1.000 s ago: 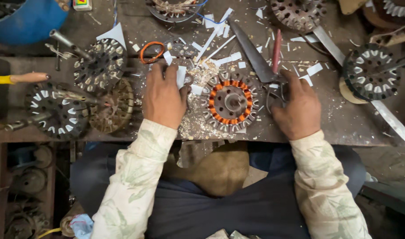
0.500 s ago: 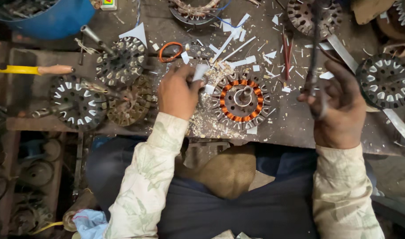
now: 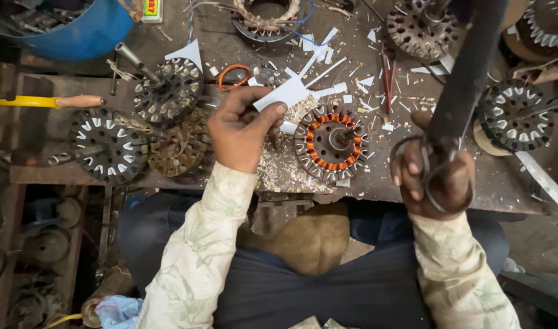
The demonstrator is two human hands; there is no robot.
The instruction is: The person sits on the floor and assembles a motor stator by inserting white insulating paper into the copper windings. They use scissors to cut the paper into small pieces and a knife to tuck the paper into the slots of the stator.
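A white paper slip (image 3: 285, 94) is pinched between the thumb and fingers of the left hand (image 3: 242, 131), just left of the stator with orange windings (image 3: 331, 143) on the worktop (image 3: 376, 183). The right hand (image 3: 434, 173), well to the right of that stator, is closed through the loops of large dark scissors (image 3: 455, 109), blades raised toward the camera.
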